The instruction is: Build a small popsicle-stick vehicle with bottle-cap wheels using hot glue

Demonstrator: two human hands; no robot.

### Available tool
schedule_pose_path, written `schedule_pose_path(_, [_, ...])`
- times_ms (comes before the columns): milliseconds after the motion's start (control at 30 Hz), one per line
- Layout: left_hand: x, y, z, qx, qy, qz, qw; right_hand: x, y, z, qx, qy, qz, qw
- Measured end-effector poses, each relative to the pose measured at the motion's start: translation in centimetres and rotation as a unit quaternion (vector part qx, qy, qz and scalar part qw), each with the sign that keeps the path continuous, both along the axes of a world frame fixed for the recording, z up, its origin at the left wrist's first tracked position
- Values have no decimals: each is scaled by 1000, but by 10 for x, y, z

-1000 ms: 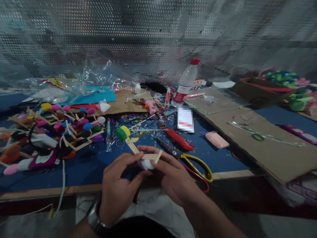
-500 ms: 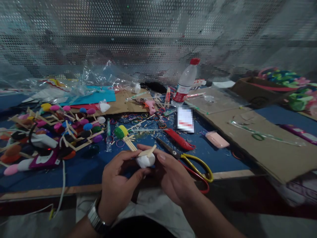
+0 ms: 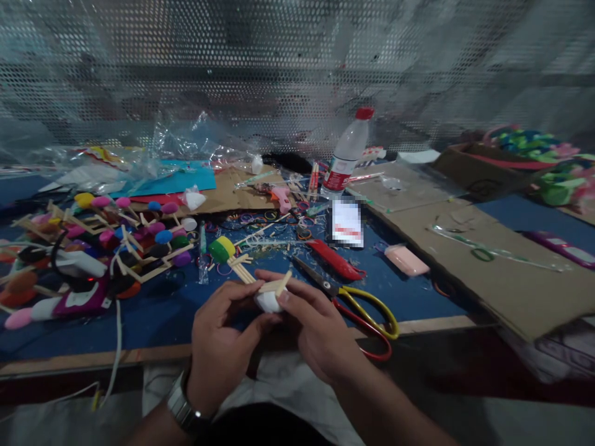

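Between my two hands is a small white lump of clay (image 3: 268,302) with pale wooden sticks (image 3: 274,286) lying against its top. My left hand (image 3: 227,334) is closed on the lump from the left, thumb below and forefinger above. From the other side my right hand (image 3: 318,328) pinches it, with the thumb on the front of the white lump. Joined sticks run up and left to a green and yellow round piece (image 3: 222,249) beyond my left fingers. Scissors (image 3: 353,303) with one yellow and one red handle lie just right of my right hand.
Several stick pieces with coloured round ends (image 3: 158,238) crowd the left, beside a purple and white device (image 3: 86,297). A red-handled cutter (image 3: 335,260), a peach-coloured block (image 3: 406,260) and a bottle (image 3: 346,155) stand or lie beyond. Cardboard (image 3: 483,266) covers the right side.
My right thumb has moved left and down onto the white lump, covering its right part. The lump and sticks stay almost in place; the left hand keeps its hold.
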State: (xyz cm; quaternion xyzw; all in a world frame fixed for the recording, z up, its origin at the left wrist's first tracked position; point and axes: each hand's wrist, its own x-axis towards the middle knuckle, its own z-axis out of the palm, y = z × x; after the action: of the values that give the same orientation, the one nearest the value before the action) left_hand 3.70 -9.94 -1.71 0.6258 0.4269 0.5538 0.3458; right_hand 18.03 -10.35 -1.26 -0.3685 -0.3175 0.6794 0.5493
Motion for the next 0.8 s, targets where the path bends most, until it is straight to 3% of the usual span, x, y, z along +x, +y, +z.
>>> schedule_pose_path(200, [-1,19,20,-45,-16,-38,998,11,19,20,30,-2,28,999])
schedule_pose_path(433, [6,85,51,-44,-76,-96,991,18,80,53,113,-90,42,989])
schedule_pose_path(567, [9,105,44,-14,-112,-103,988,16,105,50,139,-103,32,984])
schedule_pose_path(800, [1,100,17,-61,-111,-115,985,8,106,23,151,-96,36,983])
